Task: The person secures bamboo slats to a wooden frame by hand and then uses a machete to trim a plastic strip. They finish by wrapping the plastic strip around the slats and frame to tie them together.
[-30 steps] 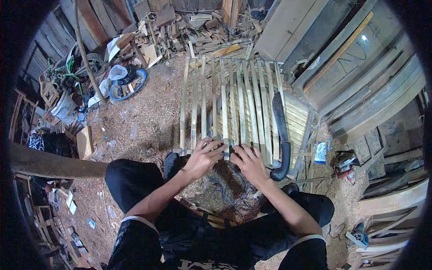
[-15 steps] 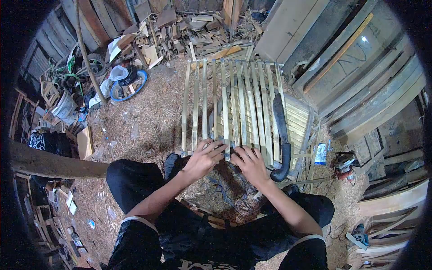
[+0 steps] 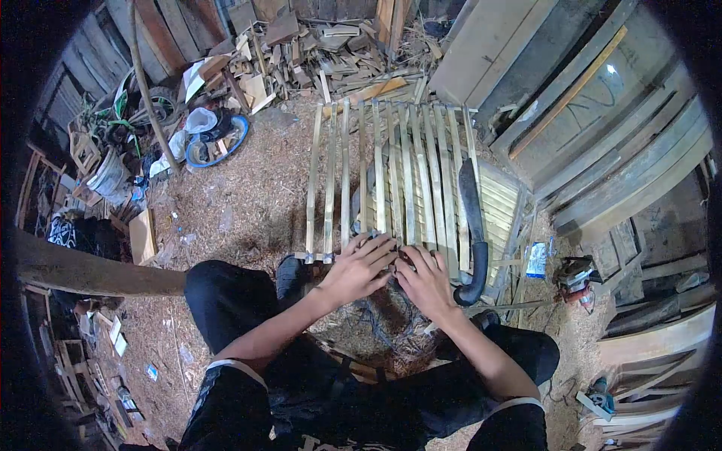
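Observation:
A panel of pale bamboo slats [image 3: 377,165] stretches away in front of me, its strips side by side with gaps of differing width. My left hand [image 3: 362,264] curls its fingers over the near edge of this panel, around the middle. Close beside it, my right hand [image 3: 423,276] bends its fingers onto the same edge, the fingertips of both hands nearly meeting. What lies under the fingertips is hidden. A machete [image 3: 472,225] with a dark blade and black handle rests along the panel's right side, handle toward me.
A second slatted panel [image 3: 492,207] lies beneath on the right. Wood scraps [image 3: 301,60] are heaped at the back. A blue-rimmed basin [image 3: 239,135] sits back left. A wooden beam [image 3: 105,269] juts in from the left. A power tool [image 3: 577,282] and curved boards [image 3: 662,334] are at right.
My left hand has shifted slightly right along the panel's near edge, closer to my right hand. Its fingers have moved over the slat ends. The machete stays on the slats.

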Demonstrator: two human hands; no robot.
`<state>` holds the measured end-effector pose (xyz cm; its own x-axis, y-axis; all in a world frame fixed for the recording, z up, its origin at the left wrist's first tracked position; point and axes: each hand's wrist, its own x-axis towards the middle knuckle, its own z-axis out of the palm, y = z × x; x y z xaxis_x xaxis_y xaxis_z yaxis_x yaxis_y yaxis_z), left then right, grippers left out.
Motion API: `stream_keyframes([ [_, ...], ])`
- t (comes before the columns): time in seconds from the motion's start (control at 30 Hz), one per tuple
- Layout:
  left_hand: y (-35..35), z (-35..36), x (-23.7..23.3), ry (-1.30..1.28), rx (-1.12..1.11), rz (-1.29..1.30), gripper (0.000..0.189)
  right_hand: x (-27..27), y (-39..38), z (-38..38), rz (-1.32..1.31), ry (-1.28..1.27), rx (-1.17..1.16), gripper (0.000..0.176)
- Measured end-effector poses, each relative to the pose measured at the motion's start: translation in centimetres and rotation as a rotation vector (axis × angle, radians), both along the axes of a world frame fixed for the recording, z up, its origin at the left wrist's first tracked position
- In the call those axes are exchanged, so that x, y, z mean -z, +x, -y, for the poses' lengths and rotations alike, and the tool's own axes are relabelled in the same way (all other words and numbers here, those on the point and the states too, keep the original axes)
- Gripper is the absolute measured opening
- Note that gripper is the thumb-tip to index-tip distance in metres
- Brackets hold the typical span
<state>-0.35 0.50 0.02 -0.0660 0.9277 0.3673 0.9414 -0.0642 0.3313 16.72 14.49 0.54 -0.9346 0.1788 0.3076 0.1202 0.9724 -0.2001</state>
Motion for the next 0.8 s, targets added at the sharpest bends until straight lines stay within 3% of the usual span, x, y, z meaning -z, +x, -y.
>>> stream_keyframes([
  [0.4, 0.3, -0.5, 0.8, -0.039, -0.006, 0.022, 0.034, 0.5, 0.3, -0.4, -0.054, -0.038, 0.016, 0.033],
  [0.63, 0.4, -0.4, 0.9, -0.007, -0.024, 0.07, 0.038, -0.3, 0.2, -0.8, -0.02, -0.193, 0.019, 0.032],
  [0.8, 0.3, -0.6, 0.5, 0.003, -0.018, 0.083, 0.038, -1.0, 0.7, -1.3, -0.03, -0.148, 0.029, 0.033],
])
